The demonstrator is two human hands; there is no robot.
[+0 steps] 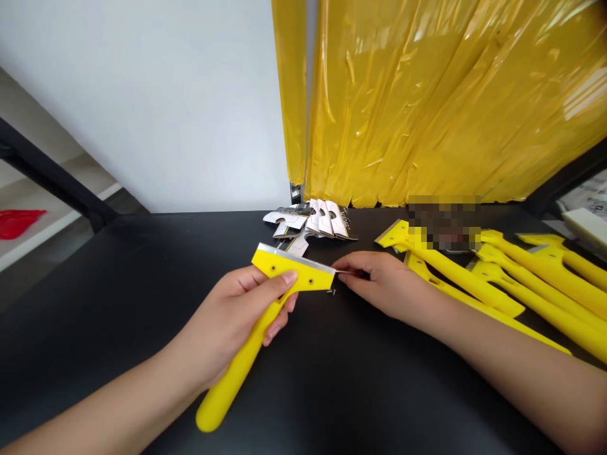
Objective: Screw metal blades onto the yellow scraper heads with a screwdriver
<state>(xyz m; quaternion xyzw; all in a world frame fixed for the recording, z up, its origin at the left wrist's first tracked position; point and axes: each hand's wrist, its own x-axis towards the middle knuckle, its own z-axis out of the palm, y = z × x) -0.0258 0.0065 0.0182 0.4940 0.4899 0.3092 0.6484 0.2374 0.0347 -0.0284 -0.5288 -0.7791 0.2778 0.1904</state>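
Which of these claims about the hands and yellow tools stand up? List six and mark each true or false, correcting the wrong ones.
1. The left hand grips a yellow scraper. True.
2. The gripped scraper's handle points away from the person. False: it points back toward the person, with the metal edge on the far side.
3. Small metal pieces lie on the black table near the right hand. True.
4. The right hand lies flat on the table. False: its fingertips pinch a thin item at the scraper head's end.
5. White printed cards lie beyond the scraper's head. True.
6. Only one scraper is in view. False: several more yellow scrapers lie at the right.
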